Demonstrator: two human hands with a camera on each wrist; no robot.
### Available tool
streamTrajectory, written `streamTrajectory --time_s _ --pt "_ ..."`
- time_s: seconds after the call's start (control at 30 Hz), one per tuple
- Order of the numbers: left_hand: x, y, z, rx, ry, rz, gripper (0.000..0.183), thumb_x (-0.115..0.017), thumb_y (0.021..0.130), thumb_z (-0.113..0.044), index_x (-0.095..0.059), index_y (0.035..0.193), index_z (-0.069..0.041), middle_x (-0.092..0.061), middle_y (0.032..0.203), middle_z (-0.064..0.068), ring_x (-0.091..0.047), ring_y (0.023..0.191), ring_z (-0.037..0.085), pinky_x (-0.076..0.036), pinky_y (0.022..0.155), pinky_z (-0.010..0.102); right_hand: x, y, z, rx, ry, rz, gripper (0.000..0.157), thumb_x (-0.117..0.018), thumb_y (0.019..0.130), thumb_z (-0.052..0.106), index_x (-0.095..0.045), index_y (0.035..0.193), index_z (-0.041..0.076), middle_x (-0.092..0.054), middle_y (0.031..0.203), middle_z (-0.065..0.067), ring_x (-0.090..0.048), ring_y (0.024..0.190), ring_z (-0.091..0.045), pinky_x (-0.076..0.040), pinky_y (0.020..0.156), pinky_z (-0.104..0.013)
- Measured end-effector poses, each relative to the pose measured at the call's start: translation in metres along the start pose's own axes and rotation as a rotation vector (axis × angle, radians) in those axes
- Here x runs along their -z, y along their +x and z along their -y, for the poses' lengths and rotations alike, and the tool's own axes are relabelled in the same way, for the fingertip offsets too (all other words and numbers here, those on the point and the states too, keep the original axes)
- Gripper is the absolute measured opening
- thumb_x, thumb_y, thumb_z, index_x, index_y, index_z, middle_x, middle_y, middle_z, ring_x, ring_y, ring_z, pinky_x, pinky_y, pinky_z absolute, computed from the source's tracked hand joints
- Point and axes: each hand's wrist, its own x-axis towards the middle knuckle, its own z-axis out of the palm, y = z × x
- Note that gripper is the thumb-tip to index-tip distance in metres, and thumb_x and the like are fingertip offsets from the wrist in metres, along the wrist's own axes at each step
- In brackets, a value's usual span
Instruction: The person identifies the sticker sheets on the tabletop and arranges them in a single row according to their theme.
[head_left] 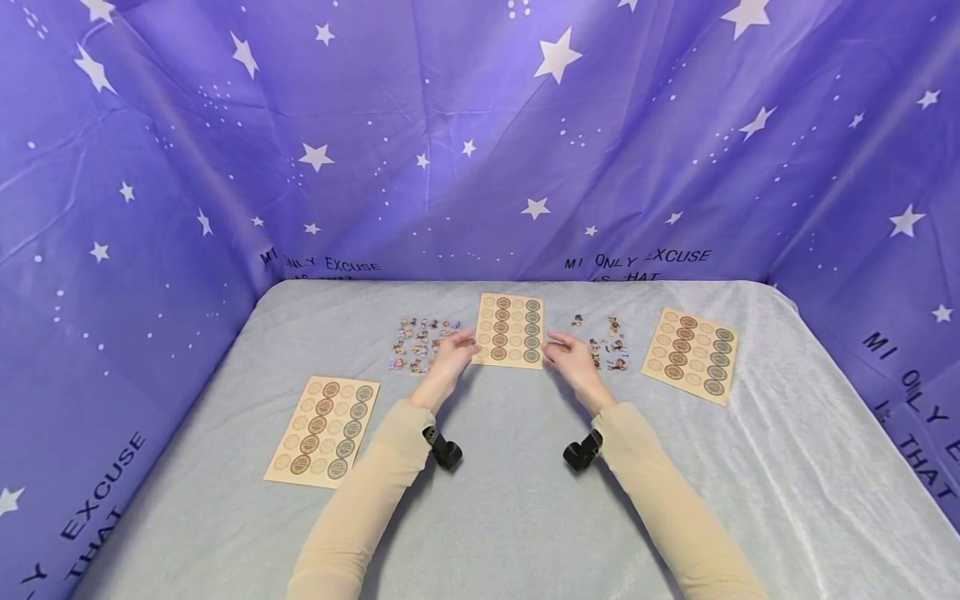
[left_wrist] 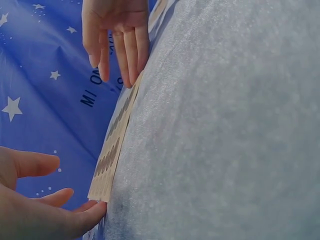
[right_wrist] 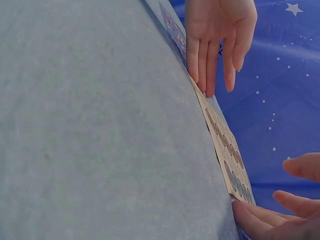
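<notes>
A tan sheet of round stickers (head_left: 510, 330) lies flat at the back middle of the table, with rows of pale, brown and dark grey circles. My left hand (head_left: 452, 360) touches its left edge with the fingertips, and my right hand (head_left: 573, 363) is at its right edge. Seen from the left wrist, the fingers of the left hand (left_wrist: 45, 207) are extended and the thumb stands apart. In the right wrist view the right hand (right_wrist: 280, 217) looks much the same, fingertips at the sheet's corner. Neither hand curls round anything.
Small cartoon-figure stickers (head_left: 408, 344) lie left of the middle sheet, partly behind the left hand. More cartoon stickers (head_left: 617, 345) are on the right. Another round-sticker sheet (head_left: 318, 433) lies front left, and one (head_left: 690, 354) at right. A purple star-printed curtain (head_left: 480, 125) encloses the grey cloth-covered table (head_left: 510, 500).
</notes>
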Motion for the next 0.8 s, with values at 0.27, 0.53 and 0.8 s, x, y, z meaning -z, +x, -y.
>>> streamTrajectory --time_s 0.27,0.53,0.8 --pt "0.001 -0.006 -0.004 0.009 -0.136 0.052 0.048 -0.069 0.074 -0.007 -0.054 0.12 -0.006 -0.058 0.108 0.01 -0.055 0.098 0.017 -0.047 0.081 0.028 -0.001 0.001 -0.002 -0.034 0.03 -0.033 0.045 -0.048 0.085 0.001 -0.038 0.127 -0.01 -0.047 0.119 -0.03 -0.052 0.103 -0.03 -0.048 0.085 -0.028" --pt "-0.003 0.01 0.016 0.01 -0.194 -0.012 0.05 -0.066 0.068 0.008 -0.056 0.115 -0.003 -0.063 0.097 0.011 -0.061 0.085 0.017 -0.052 0.068 0.026 0.0 0.002 -0.001 -0.079 0.053 -0.046 0.052 -0.051 0.08 -0.007 -0.036 0.129 -0.008 -0.047 0.122 -0.027 -0.05 0.108 -0.031 -0.049 0.079 -0.023" --pt "-0.006 -0.021 -0.023 0.119 -0.2 -0.073 0.053 -0.059 0.07 0.016 -0.052 0.12 0.001 -0.063 0.102 0.015 -0.061 0.084 0.019 -0.052 0.07 0.03 0.002 0.002 -0.002 -0.118 0.049 -0.054 0.052 -0.054 0.079 -0.008 -0.039 0.13 -0.005 -0.05 0.12 -0.025 -0.058 0.095 -0.019 -0.05 0.073 -0.018"
